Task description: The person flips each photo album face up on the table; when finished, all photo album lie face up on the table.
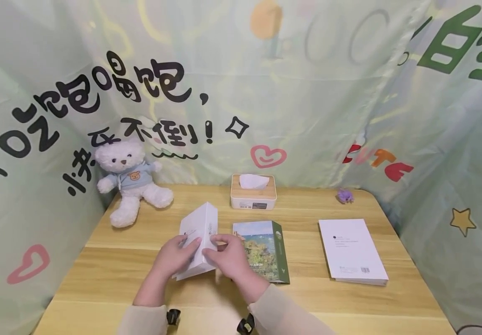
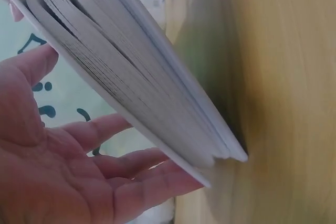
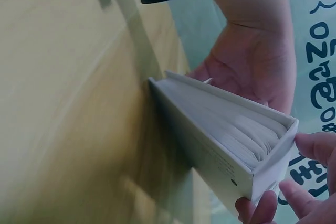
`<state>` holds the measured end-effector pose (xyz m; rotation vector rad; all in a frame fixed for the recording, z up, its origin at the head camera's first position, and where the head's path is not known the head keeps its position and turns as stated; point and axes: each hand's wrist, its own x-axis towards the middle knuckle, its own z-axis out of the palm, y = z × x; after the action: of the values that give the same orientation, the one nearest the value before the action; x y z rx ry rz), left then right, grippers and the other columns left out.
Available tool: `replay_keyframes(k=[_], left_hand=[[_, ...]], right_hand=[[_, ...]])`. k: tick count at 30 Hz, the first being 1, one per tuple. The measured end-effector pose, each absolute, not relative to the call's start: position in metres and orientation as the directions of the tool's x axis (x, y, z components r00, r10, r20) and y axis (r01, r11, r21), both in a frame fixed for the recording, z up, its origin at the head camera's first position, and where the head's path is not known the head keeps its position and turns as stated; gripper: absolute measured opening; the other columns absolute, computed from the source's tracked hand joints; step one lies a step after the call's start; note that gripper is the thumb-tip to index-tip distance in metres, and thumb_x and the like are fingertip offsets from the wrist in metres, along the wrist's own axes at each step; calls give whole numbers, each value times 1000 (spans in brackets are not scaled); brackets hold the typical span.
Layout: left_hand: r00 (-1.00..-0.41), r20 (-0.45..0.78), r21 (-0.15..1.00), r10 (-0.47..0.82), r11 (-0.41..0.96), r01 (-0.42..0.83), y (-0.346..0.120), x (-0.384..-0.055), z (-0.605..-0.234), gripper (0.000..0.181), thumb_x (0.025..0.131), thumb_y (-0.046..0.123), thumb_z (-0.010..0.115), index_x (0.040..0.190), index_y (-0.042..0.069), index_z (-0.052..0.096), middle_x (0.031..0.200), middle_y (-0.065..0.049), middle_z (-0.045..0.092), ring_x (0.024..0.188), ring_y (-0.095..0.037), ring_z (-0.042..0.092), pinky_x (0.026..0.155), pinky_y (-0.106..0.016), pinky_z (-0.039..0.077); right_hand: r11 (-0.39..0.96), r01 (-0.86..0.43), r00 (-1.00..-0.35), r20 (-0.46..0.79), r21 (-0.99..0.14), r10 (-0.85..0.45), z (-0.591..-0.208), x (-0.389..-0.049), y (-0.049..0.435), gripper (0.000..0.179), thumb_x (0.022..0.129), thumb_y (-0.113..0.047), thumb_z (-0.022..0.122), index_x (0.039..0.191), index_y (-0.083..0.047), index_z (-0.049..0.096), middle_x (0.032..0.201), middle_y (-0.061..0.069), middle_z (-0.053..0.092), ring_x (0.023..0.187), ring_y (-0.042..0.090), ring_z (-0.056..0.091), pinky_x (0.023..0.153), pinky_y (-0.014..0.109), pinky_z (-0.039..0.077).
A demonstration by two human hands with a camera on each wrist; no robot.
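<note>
Nearer the tabletop's [image 1: 106, 274] left edge, a white book [image 1: 192, 226] isn't flat yet, left hand's [image 1: 173, 257] fingers spread on it, right hand's [image 1: 231, 257] pinching it, but the green book [image 1: 262, 253] and rightmost book [image 1: 349, 249] are.

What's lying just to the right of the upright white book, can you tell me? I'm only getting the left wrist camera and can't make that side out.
Observer: An album with a landscape picture on its cover, seen in the head view.
Operator: And is anything printed on the outside of the book being held?
Observer: Yes, the right wrist view shows a black dot and small print on one cover of the white book.
Operator: What about farther right on the table?
Observer: A second white volume lies flat there.
</note>
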<state>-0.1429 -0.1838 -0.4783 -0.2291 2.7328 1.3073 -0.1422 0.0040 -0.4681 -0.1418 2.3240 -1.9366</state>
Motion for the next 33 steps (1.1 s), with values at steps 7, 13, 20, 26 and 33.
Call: replay_keyframes(k=[7, 13, 20, 26, 33], left_hand=[[-995, -90, 843, -41, 529, -98, -168, -136, -475, 73, 100, 39, 72, 145, -15, 53, 147, -34, 55, 138, -51, 51, 111, -65, 44], [-998, -52, 876, -33, 479, -62, -165, -137, -462, 75, 94, 30, 79, 145, -17, 51, 140, -38, 58, 122, -50, 64, 96, -57, 58], [-993, -106, 922, -51, 369, -118, -169, -137, -457, 73, 93, 22, 81, 148, -13, 50, 139, -35, 60, 106, -39, 72, 74, -40, 64], [-994, -94, 955, -61, 278, -107, -175, -137, -453, 66, 93, 12, 80, 150, -8, 52, 149, -32, 54, 116, -43, 68, 73, -39, 65], [-988, -107, 978, -111, 167, -124, -180, -136, -452, 60, 94, 8, 79, 149, -1, 57, 150, -27, 55, 120, -42, 65, 74, -37, 64]], right_hand=[[194, -12, -993, -12, -981, -119, -468, -139, 13, 37, 81, -2, 87, 116, 3, 75, 114, 20, 67, 83, 19, 66, 62, 27, 60], [132, -17, -992, 0, -991, -123, -467, -145, 11, 49, 80, 4, 84, 127, 8, 70, 111, 20, 70, 80, 19, 67, 63, 28, 61], [56, -32, -987, 23, -998, -161, -467, -149, 9, 49, 82, 11, 79, 129, 13, 67, 120, 26, 73, 86, 32, 76, 68, 33, 64], [56, 6, -984, -16, -998, -180, -464, -149, 6, 39, 84, 9, 78, 122, 11, 72, 114, 23, 76, 85, 25, 77, 71, 28, 62], [43, 35, -983, -42, -998, -181, -460, -148, 2, 34, 87, 3, 78, 120, 8, 74, 116, 20, 76, 87, 21, 75, 76, 28, 62]])
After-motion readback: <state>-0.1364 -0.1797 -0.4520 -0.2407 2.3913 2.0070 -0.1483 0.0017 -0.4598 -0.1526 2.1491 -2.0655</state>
